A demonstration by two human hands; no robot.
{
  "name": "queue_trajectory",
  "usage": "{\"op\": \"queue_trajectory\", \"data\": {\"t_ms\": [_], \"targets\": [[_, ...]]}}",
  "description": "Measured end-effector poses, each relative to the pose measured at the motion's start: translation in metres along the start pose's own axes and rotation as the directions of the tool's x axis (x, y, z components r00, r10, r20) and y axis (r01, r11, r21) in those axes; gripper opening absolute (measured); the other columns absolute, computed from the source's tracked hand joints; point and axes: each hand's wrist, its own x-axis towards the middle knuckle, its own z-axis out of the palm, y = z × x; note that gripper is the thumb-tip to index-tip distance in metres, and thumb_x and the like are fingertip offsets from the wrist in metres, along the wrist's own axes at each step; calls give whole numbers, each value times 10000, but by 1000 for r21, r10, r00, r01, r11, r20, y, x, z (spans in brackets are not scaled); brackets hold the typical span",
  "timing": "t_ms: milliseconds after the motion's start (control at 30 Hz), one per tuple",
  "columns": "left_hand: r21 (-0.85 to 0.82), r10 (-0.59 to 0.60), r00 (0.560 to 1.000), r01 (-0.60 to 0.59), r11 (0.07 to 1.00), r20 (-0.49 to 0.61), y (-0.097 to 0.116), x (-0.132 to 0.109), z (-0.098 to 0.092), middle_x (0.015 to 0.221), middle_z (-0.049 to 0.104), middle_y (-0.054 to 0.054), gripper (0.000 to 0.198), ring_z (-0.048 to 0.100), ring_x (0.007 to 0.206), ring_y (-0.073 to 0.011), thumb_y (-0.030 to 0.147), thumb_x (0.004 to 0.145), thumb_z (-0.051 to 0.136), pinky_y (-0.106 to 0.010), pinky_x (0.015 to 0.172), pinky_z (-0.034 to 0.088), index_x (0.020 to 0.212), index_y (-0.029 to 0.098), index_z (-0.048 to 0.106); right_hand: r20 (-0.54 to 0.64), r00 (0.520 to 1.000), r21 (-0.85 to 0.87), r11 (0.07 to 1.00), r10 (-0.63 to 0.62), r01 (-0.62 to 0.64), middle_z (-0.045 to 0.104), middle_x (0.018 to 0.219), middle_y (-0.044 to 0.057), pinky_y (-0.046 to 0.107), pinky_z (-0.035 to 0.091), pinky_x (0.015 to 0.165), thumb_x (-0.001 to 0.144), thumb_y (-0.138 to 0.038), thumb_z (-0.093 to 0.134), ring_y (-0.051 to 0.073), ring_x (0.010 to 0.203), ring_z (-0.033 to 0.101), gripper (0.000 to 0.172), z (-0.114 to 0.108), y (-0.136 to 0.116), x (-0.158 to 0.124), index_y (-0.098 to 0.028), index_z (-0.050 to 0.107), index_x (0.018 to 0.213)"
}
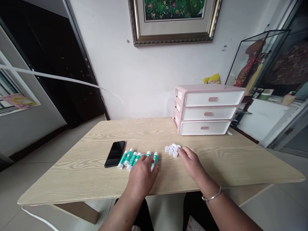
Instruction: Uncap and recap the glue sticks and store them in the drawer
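While the green-and-white tubes (pixel 132 161) lie side by side nearer the front edge of the desk (pixel 79 179) than its back edge, left of its middle, the left hand (pixel 141 175) reaches over the right part of the row, fingers curled; whether they grip a tube cannot be told. Being round, the tubes would probably roll sideways if nudged, so lifting one straight up by its sides seems safest. Right of them, white caps (pixel 171 152) sit clustered; the right hand (pixel 192 162), partly closed, has its thumb at the rightmost one, though a firm pinch cannot be confirmed. Light fingertips should keep the others from scattering. A phone (pixel 115 154) lies just beside the leftmost tube; a pink-and-white drawer unit (pixel 209 114) stands by the back edge, toward the right corner.
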Motion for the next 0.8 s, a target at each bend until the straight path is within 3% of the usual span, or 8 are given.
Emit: {"op": "queue_trajectory", "data": {"t_ms": [100, 233, 500, 700, 800], "targets": [[230, 0, 1000, -8, 973, 32, 2, 5, 16, 1071, 690, -101, 252, 638, 1031, -271, 374, 976, 570, -368, 899, 471, 1073, 201, 725, -63, 996, -335, 941, -67, 42, 679, 788, 37, 315, 390, 656, 969, -567, 457, 227, 722, 598, 362, 5, 16, -6, -239, 588, 887], [334, 11, 999, -24, 942, 39, 3, 11, 28, 1059, 675, -115, 231, 596, 1076, -305, 373, 948, 619, -408, 953, 450, 1043, 198, 736, -31, 994, -541, 838, -102, 69, 708, 804, 55, 326, 414, 665, 995, -462, 409, 246, 731, 651, 330, 9, 29, -8, -214, 616, 1062], [357, 24, 1000, -29, 934, 19, 6, 18, 40, 1066, 657, -125, 223, 569, 1080, -319, 374, 944, 631, -431, 916, 432, 987, 186, 741, 49, 994, -715, 691, -93, 100, 752, 1161, 134, 350, 492, 803, 1030, -337, 439, 275, 989, 722, 375, 18, 36, 0, -173, 584, 1335], [343, 40, 999, -48, 938, 29, 10, 21, 45, 1034, 674, -131, 202, 578, 1069, -318, 339, 935, 643, -441, 922, 437, 929, 168, 751, 96, 992, -812, 569, -86, 128, 764, 1091, 133, 346, 502, 755, 1037, -318, 468, 285, 945, 735, 365, 24, 42, 1, -181, 606, 1346], [318, 45, 999, -52, 947, 31, 13, 19, 45, 1031, 686, -139, 157, 595, 1069, -322, 272, 932, 636, -450, 917, 456, 917, 162, 747, 105, 989, -822, 552, -101, 143, 765, 1084, 122, 341, 506, 767, 1041, -303, 467, 281, 965, 733, 347, 25, 46, 1, -176, 605, 1333]]}}
